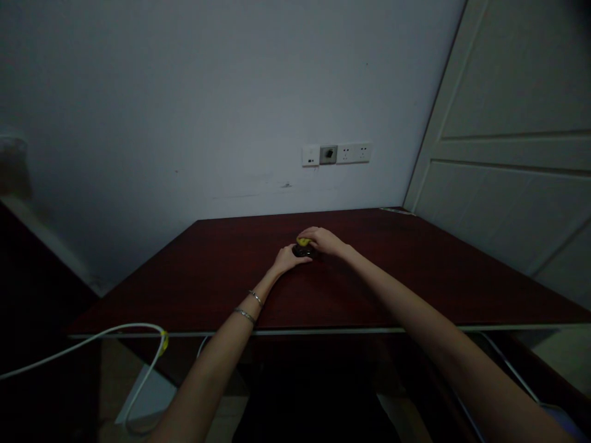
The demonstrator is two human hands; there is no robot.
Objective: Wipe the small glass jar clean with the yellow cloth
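Far out over the dark red desk, my left hand curls round the side of a small, dark, shiny object, which looks low and rounded. Its exact kind is too small and dim to make out. My right hand comes in from the right, fingers closed over a small yellow piece. That yellow piece sits right at the top of the dark object; whether the two touch cannot be told. The right fingers partly hide both. Two bracelets circle my left wrist and forearm.
A white cable with a yellow tie loops over the desk's front left edge. Sockets and switches are set in the wall behind. A pale panelled door stands on the right. A thin flat strip lies at the back right corner.
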